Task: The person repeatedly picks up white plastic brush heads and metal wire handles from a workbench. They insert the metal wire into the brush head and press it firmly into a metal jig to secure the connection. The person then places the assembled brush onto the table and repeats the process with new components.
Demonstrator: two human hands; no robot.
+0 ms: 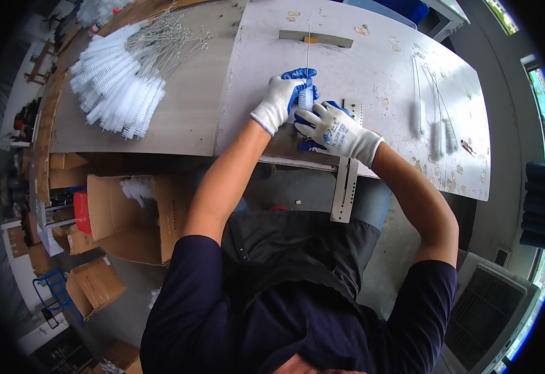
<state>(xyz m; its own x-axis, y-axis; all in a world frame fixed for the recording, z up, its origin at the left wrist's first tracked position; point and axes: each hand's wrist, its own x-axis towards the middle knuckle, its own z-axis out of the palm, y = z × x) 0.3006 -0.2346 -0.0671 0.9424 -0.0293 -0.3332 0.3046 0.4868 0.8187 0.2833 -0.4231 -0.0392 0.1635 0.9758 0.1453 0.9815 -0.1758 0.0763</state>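
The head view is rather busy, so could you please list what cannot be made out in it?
All in the head view:
Held brush: lower end hidden by the right hand.
Metal strip: partly covered by the right hand.
Brush pile: overlapping brushes hide one another, so no sure count.
White contents of the carton: too small and shaded to identify.
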